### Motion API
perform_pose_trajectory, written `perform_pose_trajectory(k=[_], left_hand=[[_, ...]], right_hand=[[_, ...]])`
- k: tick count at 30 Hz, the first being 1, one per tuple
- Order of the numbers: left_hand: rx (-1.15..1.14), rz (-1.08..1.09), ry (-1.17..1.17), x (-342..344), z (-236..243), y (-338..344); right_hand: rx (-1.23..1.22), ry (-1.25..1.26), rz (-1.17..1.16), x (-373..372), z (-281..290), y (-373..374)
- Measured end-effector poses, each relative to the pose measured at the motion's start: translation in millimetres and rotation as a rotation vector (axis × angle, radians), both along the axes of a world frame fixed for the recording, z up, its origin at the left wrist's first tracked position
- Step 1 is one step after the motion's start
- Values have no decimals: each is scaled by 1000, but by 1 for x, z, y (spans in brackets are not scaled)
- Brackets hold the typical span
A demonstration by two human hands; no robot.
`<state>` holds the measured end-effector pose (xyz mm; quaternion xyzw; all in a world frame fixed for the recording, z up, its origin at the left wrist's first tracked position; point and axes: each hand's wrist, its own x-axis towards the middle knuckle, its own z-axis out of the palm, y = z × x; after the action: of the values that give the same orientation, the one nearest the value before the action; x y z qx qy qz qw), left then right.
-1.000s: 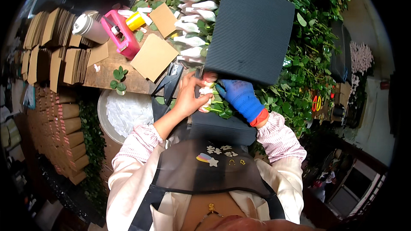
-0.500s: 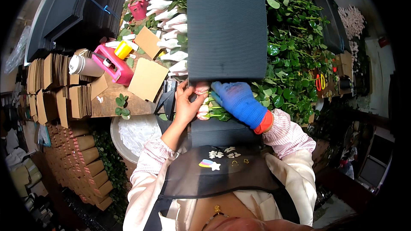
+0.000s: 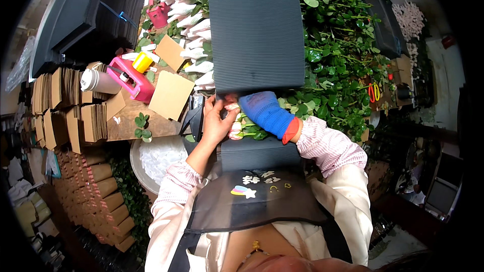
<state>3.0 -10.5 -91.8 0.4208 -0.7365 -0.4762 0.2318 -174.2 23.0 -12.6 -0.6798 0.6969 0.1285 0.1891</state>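
Pink roses (image 3: 235,131) lie in a row on green stems over a lower black corrugated sheet (image 3: 252,156). At their left end, my bare left hand (image 3: 216,123) holds the blooms between thumb and fingers. My right hand (image 3: 264,113), in a blue glove, reaches over the stems at the near edge of an upper ridged black board (image 3: 256,35); its fingertips are blurred and partly out of sight. Rows of white-netted flower heads (image 3: 194,38) stick out left of that board. A black stapler-like tool (image 3: 194,118) lies beside my left hand.
Cardboard stacks (image 3: 93,123), a tumbler (image 3: 98,81), a pink holder (image 3: 136,83) and tan cards (image 3: 169,95) occupy the left table. A bin of white scraps (image 3: 159,166) stands below. Black sheet stacks (image 3: 101,15) are upper left, dense foliage (image 3: 338,45) and scissors (image 3: 373,91) right.
The view has shifted, moving the upper board leftward in the picture. My left hand stays on the roses, while my right hand has turned and moved further in toward them and the board's edge.
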Motion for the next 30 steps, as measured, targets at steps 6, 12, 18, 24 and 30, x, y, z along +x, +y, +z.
perform_pose_trajectory(k=[6,12,18,24,30], left_hand=[[-37,20,-36,2,4,1],[-41,-27,-25,1,7,-1],[-15,-62,6,10,-25,-2],[18,-151,69,27,-32,-9],[-438,-298,-457,32,74,-32]], right_hand=[[-577,-470,-460,-35,116,35],[-772,-374,-311,-157,56,29],[-477,-1111,-239,-138,112,91],[-176,-646,-15,-66,63,77],[253,-69,157,-34,32,68]])
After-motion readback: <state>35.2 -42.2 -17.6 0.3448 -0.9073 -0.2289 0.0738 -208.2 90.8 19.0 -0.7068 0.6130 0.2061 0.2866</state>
